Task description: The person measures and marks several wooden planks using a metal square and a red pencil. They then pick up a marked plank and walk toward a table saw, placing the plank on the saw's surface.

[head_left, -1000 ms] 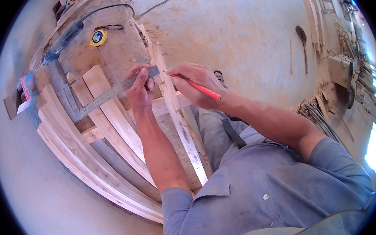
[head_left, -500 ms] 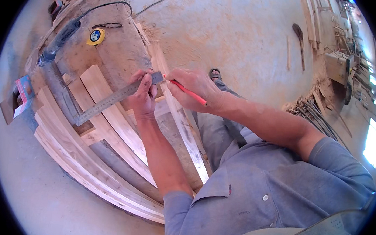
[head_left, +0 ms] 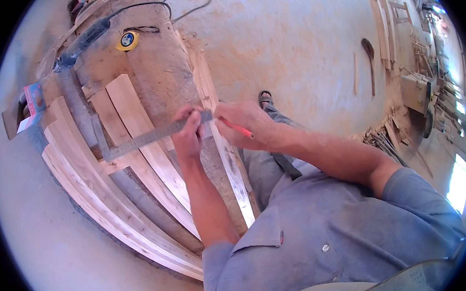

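My left hand (head_left: pixel 189 131) is closed around a metal carpenter's square (head_left: pixel 146 139), near the end that meets a long wooden strip (head_left: pixel 226 153). The square's other arm angles away at the far left end, over the wooden pieces. In my right hand (head_left: pixel 246 124) is a red pencil (head_left: pixel 236 127), its back end sticking out to the right. The hand rests close to the end of the square, at the strip's edge. My fingers hide the pencil's point. Several pale wooden boards (head_left: pixel 134 114) lie side by side under and left of my left arm.
A yellow tape measure (head_left: pixel 128 41) and a corded power tool (head_left: pixel 84 44) lie on the worktable's far part. An opened small box (head_left: pixel 33 101) sits at the left edge. On the floor at right are a brush (head_left: pixel 369 52), wood scraps and a metal-sided box (head_left: pixel 416 93).
Both hands, the square and the pencil have shifted a little nearer, along the wooden strip. The square still lies across the boards, and both grips are kept.
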Available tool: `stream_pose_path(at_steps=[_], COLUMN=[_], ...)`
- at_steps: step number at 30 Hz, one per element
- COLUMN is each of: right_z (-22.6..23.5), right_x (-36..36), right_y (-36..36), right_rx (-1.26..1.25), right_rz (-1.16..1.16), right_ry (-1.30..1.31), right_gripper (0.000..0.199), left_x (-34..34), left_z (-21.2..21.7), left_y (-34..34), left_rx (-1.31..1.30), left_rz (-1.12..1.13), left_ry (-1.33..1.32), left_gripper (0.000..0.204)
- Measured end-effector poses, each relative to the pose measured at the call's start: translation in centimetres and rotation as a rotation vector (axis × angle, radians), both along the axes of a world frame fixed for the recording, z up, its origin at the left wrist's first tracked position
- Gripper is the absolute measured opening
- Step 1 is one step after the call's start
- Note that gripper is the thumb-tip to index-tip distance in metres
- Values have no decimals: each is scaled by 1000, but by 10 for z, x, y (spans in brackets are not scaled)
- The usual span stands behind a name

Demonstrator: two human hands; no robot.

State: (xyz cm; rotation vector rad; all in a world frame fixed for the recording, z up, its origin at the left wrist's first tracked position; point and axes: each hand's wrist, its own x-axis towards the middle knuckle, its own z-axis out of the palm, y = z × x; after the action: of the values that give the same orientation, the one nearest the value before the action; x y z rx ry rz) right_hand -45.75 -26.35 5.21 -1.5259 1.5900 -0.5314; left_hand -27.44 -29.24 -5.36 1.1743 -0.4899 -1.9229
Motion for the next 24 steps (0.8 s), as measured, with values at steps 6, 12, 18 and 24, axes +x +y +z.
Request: stream_pose_path(at_steps=[6,12,18,24], right_z=[33,33,7,-21], right_x=[-2,-41,-106,-141], right_y=[22,15,-18,-87], right_rx=[98,30,-124,-214], right_rz=[244,427,470,608], right_ry=[-76,-28,27,124], right_gripper=[9,18,23,36], left_x=[17,19,8,-50], left_z=[36,61,86,127], left_y=[78,119,143,161], left_rx=[121,126,102,197], left_rz=[78,307,471,672], left_ry=[-65,-86,-158,-251], left_gripper=[21,23,26,22])
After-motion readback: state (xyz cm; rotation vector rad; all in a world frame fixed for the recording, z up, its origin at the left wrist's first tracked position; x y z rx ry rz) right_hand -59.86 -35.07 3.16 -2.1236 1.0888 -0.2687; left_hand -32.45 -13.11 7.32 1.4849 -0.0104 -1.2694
